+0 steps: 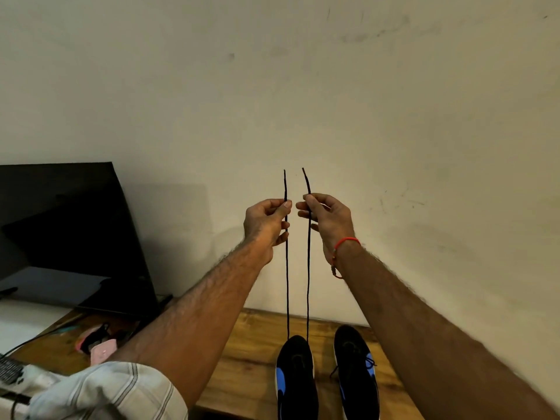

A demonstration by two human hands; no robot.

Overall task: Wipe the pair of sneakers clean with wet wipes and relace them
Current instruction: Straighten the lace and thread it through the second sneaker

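Wooden table [242,374] — lace [287,268] pinched, taut

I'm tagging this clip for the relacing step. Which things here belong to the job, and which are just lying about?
Job:
- left hand and right hand, each pinching a lace end
- black shoelace
- left sneaker, being laced
- right sneaker, already laced

Lying about:
- black monitor
- pink object
- keyboard
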